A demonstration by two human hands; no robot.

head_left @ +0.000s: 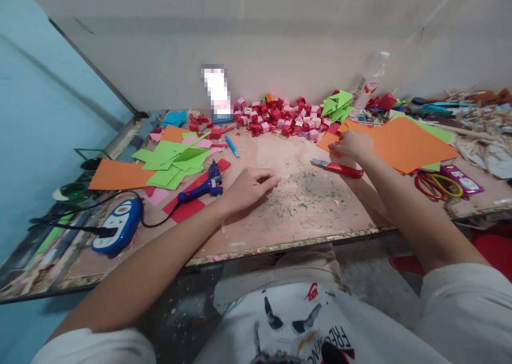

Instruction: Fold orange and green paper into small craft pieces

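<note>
My left hand rests on the wooden table, its fingers bent toward the thumb; whether anything small sits between them is hidden. My right hand is over the left end of the orange paper, fingers pointing down and partly hidden. Just below it lies a red-handled cutter, its blade pointing left. A blue glue gun lies left of my left hand, on red paper. Green scraps are scattered between my hands.
Many small pink and red cubes are piled along the wall. Green paper pieces lie at left, near a blue-white power socket. A lit phone and a bottle stand at the back. Scissors lie right.
</note>
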